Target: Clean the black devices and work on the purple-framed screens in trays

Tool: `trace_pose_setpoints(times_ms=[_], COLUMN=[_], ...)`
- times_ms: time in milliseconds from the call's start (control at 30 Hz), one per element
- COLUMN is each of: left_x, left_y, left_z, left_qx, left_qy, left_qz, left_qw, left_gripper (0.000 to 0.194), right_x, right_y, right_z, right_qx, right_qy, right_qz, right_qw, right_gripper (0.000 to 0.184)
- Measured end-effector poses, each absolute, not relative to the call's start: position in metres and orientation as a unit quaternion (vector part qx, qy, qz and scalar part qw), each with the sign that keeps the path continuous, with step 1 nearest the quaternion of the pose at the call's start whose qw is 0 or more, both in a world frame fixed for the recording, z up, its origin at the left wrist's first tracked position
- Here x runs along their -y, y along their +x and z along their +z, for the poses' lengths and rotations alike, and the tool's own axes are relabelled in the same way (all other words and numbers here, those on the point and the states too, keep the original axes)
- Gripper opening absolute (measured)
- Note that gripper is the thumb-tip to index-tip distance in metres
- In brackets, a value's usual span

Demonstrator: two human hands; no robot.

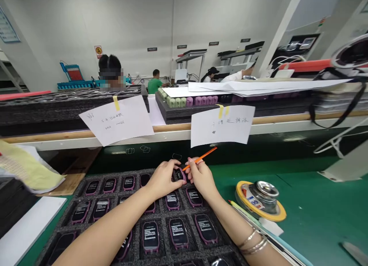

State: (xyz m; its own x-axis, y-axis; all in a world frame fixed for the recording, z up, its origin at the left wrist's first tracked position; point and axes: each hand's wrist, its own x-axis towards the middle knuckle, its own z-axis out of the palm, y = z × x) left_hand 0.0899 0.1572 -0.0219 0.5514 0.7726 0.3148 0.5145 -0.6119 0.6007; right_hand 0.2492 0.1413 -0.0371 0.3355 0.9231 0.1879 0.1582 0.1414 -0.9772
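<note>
A black foam tray point(135, 210) lies before me, its pockets filled with purple-framed smartwatches point(178, 232), many with lines of white text on lit screens. Over the tray's far edge, my left hand point(163, 179) grips one purple smartwatch point(180, 174) between thumb and fingers, its side turned up. My right hand point(203, 179) pinches a thin orange stick point(204, 154), whose lower end meets or nearly meets that watch. Whether the right fingertips also touch the watch, I cannot tell.
A glass jar point(263, 195) inside a roll of yellow tape stands right of the tray, beside pens point(244, 212). Handwritten paper sheets point(222, 124) hang from the shelf point(172, 133) ahead, which carries foam trays point(184, 112). White board point(31, 227) lies left. Co-workers sit beyond.
</note>
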Motion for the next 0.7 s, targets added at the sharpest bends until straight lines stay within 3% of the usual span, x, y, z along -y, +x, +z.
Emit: trace_pose_setpoints(times_ms=[600, 700], left_x=[-0.155, -0.175], left_y=[0.078, 0.031], left_z=[-0.012, -0.009], left_qx=[-0.389, -0.435], left_qy=[0.873, 0.851], left_qz=[0.238, 0.262], left_qw=[0.174, 0.131], left_gripper=[0.059, 0.032], right_x=[-0.141, -0.142], right_y=[0.254, 0.252], right_z=[-0.036, -0.032], right_qx=[0.497, 0.483], right_qy=[-0.631, -0.643], right_qz=[0.324, 0.334], right_qw=[0.5, 0.492], right_gripper=[0.049, 0.051])
